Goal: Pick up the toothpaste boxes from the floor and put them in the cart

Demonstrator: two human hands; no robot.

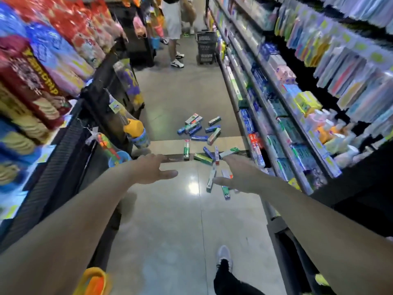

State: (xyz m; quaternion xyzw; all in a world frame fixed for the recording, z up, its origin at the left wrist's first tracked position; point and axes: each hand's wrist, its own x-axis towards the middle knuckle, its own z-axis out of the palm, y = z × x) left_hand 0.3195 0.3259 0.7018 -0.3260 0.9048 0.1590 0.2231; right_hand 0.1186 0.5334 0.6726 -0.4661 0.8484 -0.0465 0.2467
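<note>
The toothpaste boxes (200, 129) are scattered on the floor (187, 220) ahead, beside the shelf (274, 116). Both the left hand (154, 169) and right hand (238, 174) are spread, nothing held. Light, stiff, crushable cartons are judged; the long sides should be pinched.

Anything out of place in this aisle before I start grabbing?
Yes: toothpaste boxes lie scattered across the floor at all angles beside the right-hand shelves, some overlapping, instead of shelved. Both the left hand and right hand reach toward them, open and holding nothing. A black basket stands farther down the aisle.
</note>
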